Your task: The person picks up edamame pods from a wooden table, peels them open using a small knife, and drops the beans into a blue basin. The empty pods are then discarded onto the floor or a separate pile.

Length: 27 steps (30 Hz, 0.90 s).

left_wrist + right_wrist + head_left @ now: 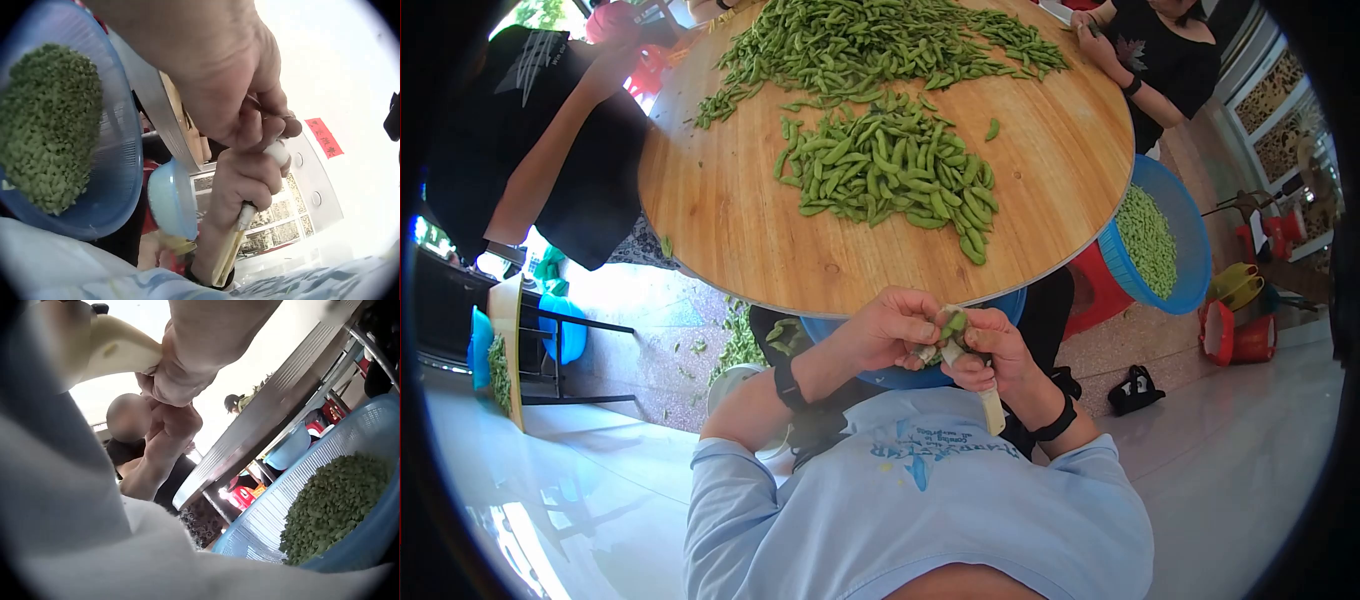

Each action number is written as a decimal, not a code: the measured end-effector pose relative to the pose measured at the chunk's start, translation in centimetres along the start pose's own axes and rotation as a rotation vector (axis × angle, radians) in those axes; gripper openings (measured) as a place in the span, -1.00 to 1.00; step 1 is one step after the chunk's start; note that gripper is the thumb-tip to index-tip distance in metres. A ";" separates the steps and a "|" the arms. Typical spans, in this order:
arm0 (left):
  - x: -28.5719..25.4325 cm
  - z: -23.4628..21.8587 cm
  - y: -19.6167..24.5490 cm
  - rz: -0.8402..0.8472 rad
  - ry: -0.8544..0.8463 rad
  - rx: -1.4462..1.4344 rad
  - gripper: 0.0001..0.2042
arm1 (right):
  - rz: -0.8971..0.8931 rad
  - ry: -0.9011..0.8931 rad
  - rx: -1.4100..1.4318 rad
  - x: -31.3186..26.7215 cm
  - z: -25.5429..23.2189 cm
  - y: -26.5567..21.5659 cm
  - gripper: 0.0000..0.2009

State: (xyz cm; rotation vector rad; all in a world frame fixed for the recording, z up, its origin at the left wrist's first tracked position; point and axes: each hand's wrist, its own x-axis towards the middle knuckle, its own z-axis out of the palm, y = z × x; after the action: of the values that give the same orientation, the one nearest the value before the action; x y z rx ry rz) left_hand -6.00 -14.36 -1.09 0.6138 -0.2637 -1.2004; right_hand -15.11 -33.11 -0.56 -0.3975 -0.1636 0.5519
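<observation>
Pods (885, 165) lie on the table (1060, 190), with a basin (1190, 230) of shelled beans (1145, 238) to its right.

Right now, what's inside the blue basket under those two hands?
A big heap of small shelled green beans lies inside the blue basket. The heap covers the basket's bottom, so I can't tell whether anything else is underneath.

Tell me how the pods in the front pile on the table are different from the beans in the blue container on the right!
The pods are long and slim; the beans are small and stubby.
The pods lie loose on the wooden table, while the beans sit inside the blue container.
Both are green and heaped up.
</observation>
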 end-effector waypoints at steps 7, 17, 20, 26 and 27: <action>-0.1 2.3 1.4 0.172 0.250 0.614 -0.86 | -0.045 0.194 0.110 0.0 0.3 -0.1 -0.74; -0.9 3.1 0.9 0.296 0.420 0.839 -0.82 | -0.132 0.289 0.011 0.7 0.5 0.8 -0.74; -1.1 4.3 1.8 0.102 0.522 0.591 -0.87 | -0.150 0.312 -0.087 0.7 0.7 0.5 -0.71; -1.2 3.9 -0.5 0.272 0.511 1.052 -0.83 | -0.385 0.670 -0.962 1.4 1.2 1.4 -0.65; -1.4 4.0 -0.6 0.271 0.513 1.052 -0.83 | -0.384 0.669 -0.960 1.6 0.9 1.5 -0.65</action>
State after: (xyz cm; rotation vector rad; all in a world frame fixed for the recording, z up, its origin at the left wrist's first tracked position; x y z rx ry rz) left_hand -8.99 -14.46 1.96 1.7052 -0.5202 -0.5330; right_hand -14.71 -30.82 -0.30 -1.4242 0.1584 -0.0993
